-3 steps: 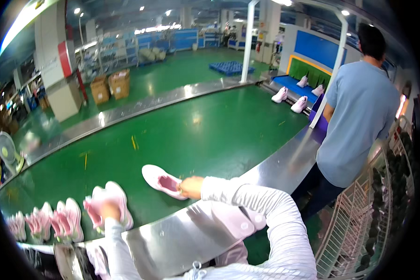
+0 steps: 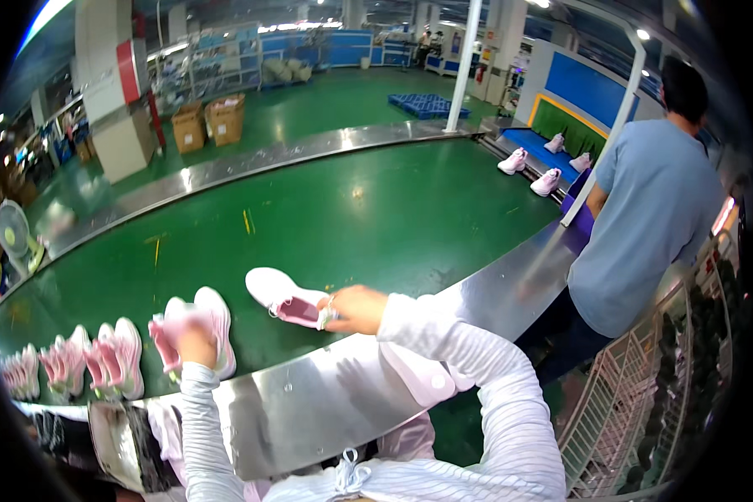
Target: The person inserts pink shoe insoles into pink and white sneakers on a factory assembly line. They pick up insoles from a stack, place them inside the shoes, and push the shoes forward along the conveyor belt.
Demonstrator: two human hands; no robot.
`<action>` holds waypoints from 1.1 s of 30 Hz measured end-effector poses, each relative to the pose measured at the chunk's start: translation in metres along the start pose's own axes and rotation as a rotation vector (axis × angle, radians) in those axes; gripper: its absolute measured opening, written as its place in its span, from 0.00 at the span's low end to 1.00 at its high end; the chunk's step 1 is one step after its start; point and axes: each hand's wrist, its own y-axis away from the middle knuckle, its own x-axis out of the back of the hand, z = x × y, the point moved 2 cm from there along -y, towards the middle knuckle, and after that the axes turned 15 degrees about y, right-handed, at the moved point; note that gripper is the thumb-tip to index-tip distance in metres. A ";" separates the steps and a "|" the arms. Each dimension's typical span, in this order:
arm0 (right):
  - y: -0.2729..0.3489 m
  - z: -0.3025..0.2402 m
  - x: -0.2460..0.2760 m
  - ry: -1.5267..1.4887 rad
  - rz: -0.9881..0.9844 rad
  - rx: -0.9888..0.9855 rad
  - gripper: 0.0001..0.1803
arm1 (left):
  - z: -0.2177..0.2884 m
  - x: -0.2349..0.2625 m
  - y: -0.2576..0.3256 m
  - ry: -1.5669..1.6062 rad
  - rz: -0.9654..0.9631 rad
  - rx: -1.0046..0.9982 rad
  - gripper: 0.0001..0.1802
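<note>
Your right hand: fingers grasping a white-and-pink sneaker on the green conveyor belt | your left hand: fingers gripping a pink-and-white sneaker pair

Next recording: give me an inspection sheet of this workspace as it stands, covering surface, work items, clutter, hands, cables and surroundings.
Surface: green conveyor belt with steel edging.
Work items: white and pink shoe lying on the belt; pair of pink shoes at the near edge.
Clutter: more pink shoes lined up to the left; three further shoes at the belt's far end.
Hands: right hand grips the single shoe at its heel; left hand rests on the pair, grip unclear.
Cables: nothing seen.
Surroundings: a person in a blue shirt standing at right; cardboard boxes, a fan, wire racks.
</note>
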 end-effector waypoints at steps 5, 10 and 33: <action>0.085 -0.017 0.004 0.251 0.208 -0.473 0.26 | -0.004 0.158 0.057 0.408 0.576 0.107 0.08; 0.161 -0.020 -0.040 0.362 -0.066 -0.652 0.35 | -0.098 0.211 0.169 0.030 0.677 0.519 0.04; 0.164 -0.015 -0.020 0.291 0.279 -0.720 0.23 | 0.131 -0.057 0.011 0.967 0.250 0.194 0.21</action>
